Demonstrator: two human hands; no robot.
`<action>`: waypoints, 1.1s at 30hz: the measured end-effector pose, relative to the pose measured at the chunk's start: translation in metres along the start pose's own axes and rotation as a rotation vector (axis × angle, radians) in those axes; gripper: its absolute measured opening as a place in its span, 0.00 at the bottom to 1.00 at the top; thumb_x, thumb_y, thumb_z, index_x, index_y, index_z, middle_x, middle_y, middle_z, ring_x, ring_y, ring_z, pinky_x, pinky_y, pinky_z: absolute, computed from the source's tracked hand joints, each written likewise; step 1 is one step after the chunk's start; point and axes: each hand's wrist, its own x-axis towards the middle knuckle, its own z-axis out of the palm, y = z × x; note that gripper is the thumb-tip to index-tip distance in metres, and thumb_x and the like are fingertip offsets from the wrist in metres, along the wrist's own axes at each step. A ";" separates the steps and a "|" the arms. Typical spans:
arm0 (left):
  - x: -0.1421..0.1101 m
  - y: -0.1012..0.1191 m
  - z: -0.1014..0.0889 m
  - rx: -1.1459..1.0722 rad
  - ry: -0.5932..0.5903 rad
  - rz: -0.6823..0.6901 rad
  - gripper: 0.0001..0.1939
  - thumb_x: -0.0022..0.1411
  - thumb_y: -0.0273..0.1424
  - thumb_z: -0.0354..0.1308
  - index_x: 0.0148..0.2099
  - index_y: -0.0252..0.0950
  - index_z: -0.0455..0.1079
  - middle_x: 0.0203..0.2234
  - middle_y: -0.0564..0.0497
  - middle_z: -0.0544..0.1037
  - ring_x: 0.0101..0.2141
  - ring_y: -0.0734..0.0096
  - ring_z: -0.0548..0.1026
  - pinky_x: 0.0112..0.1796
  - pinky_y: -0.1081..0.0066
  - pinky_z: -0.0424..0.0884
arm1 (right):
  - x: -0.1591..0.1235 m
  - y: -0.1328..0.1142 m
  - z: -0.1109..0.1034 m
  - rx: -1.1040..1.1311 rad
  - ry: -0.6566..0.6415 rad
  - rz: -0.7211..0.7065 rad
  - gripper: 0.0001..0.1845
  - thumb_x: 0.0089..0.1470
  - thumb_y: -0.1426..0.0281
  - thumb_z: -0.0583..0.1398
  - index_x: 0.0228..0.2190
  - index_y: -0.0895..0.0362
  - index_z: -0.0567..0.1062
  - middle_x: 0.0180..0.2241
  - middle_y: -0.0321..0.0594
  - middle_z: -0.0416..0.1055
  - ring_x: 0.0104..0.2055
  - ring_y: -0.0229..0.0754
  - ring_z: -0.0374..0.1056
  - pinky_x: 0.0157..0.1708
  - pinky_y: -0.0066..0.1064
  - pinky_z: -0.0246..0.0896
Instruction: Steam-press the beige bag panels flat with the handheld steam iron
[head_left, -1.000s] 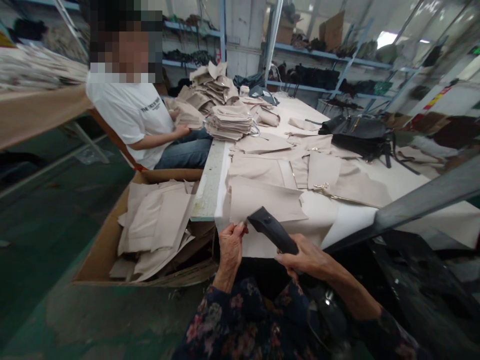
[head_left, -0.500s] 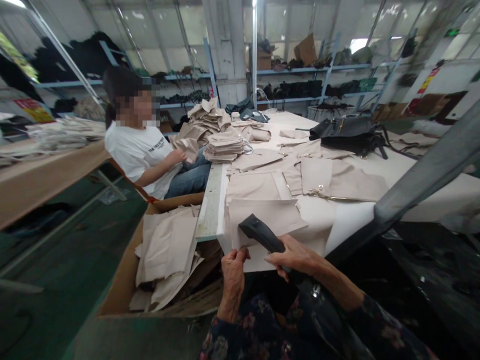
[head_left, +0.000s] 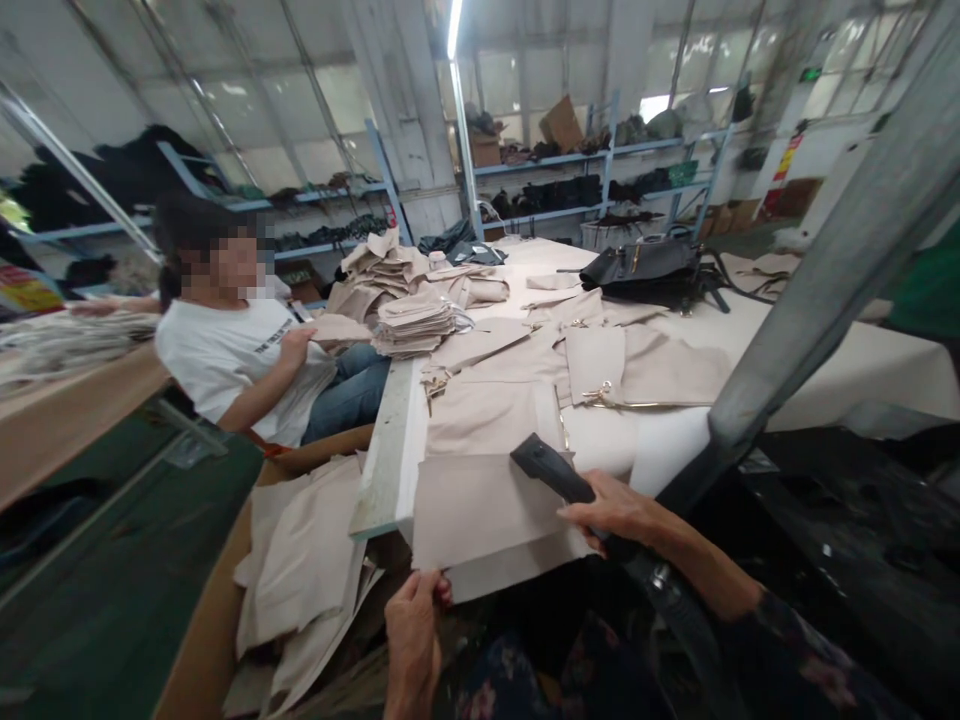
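Near the table's front edge lies a flat beige piece of material (head_left: 465,505), its near part hanging over the edge. My left hand (head_left: 415,625) pinches its near left corner between thumb and fingers. In my right hand (head_left: 619,510) is a black nozzle (head_left: 551,470) with a black hose running back along my forearm. The nozzle's wide tip is over the right part of the piece; whether it touches cannot be made out. Just beyond lies another beige panel (head_left: 487,415) with a metal zip along its right side.
A cardboard box (head_left: 206,590) of beige pieces stands left of the table corner. Beyond it sits a co-worker (head_left: 240,360) holding a beige piece. A stack of beige pieces (head_left: 412,325) and a black bag (head_left: 645,275) lie farther back. A slanting metal post (head_left: 795,300) crosses the right side.
My left hand has moved left and nearer, drawing the corner with it. The nozzle now lies over the piece's right part instead of its middle. The view has shifted right.
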 end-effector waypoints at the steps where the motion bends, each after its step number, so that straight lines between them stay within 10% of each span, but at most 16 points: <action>1: 0.001 0.004 -0.007 0.155 0.001 0.048 0.16 0.42 0.44 0.58 0.19 0.35 0.67 0.15 0.52 0.68 0.19 0.68 0.66 0.23 0.68 0.65 | -0.001 0.002 -0.004 0.017 -0.023 -0.003 0.12 0.47 0.66 0.62 0.24 0.58 0.64 0.14 0.32 0.63 0.14 0.33 0.60 0.12 0.22 0.58; 7: 0.021 0.060 -0.018 0.816 0.192 0.762 0.21 0.62 0.41 0.48 0.49 0.33 0.70 0.44 0.40 0.74 0.45 0.52 0.72 0.47 0.54 0.68 | -0.005 0.017 -0.021 0.233 -0.160 -0.064 0.13 0.48 0.64 0.63 0.28 0.59 0.67 0.17 0.31 0.64 0.15 0.33 0.60 0.14 0.23 0.60; 12: 0.056 0.086 0.036 1.059 -0.245 1.137 0.21 0.65 0.35 0.50 0.58 0.33 0.61 0.52 0.39 0.69 0.54 0.52 0.65 0.56 0.51 0.61 | -0.015 0.022 -0.036 0.308 -0.118 -0.105 0.15 0.50 0.62 0.63 0.33 0.60 0.68 0.17 0.30 0.63 0.14 0.33 0.59 0.14 0.24 0.59; 20: 0.081 0.093 0.082 1.165 -0.648 1.230 0.06 0.65 0.28 0.50 0.43 0.35 0.67 0.32 0.49 0.75 0.32 0.66 0.73 0.33 0.69 0.68 | -0.041 0.035 -0.062 0.314 0.046 -0.108 0.16 0.54 0.61 0.63 0.33 0.61 0.68 0.18 0.30 0.61 0.15 0.33 0.58 0.14 0.25 0.59; 28: 0.043 0.130 0.070 0.940 -0.183 2.007 0.14 0.63 0.19 0.51 0.51 0.24 0.66 0.22 0.52 0.69 0.24 0.70 0.67 0.27 0.67 0.62 | -0.057 0.026 -0.062 0.267 0.078 -0.146 0.17 0.55 0.59 0.62 0.32 0.62 0.68 0.17 0.31 0.60 0.14 0.33 0.58 0.14 0.25 0.57; 33: 0.034 0.095 0.065 0.884 -0.451 2.114 0.11 0.63 0.18 0.51 0.47 0.26 0.69 0.20 0.55 0.66 0.23 0.73 0.66 0.26 0.68 0.61 | -0.079 0.009 -0.061 0.247 0.167 -0.155 0.16 0.56 0.60 0.62 0.36 0.62 0.69 0.18 0.33 0.62 0.15 0.33 0.58 0.15 0.26 0.57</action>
